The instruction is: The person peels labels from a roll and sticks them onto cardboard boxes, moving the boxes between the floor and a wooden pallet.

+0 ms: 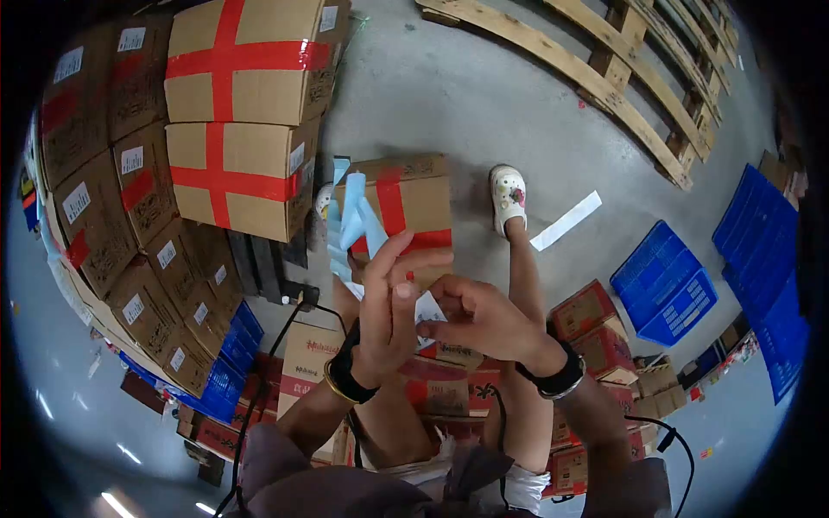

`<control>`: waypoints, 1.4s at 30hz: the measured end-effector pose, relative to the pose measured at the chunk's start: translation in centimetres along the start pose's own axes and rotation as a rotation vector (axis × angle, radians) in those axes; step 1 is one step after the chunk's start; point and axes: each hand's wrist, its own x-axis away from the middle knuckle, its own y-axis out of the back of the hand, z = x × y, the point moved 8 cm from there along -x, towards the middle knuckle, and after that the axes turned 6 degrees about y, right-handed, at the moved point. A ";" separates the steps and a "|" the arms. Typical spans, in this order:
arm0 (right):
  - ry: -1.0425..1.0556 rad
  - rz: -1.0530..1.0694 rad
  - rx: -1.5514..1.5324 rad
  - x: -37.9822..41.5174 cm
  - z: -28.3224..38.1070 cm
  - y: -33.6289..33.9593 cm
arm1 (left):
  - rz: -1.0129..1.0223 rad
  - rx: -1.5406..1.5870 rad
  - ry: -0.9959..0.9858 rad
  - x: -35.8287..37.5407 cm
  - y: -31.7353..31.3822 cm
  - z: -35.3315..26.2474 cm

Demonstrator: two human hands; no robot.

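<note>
A long pale blue paper strip (352, 211), looking like label backing, hangs in loose folds beyond my left hand (389, 302). Its lower end runs behind that hand, whose fingers are bent around it, though the exact grip is partly hidden. My right hand (484, 319) pinches a small white label (429, 312) between thumb and fingertips, just right of my left thumb. Beneath the strip and hands stands a cardboard box (423, 194) sealed with red tape.
Stacked cartons (233, 95) with red tape crosses rise at the left. Wooden pallets (622, 78) lean at the upper right. Blue plastic sheets (665, 285) and red cartons (591, 324) stand at the right. A white strip (566, 221) lies on the floor near my shoe (508, 197).
</note>
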 end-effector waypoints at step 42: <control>-0.019 0.013 1.238 -34.5 -20.6 -2.7 | 0.461 -0.524 0.785 10.1 9.0 20.2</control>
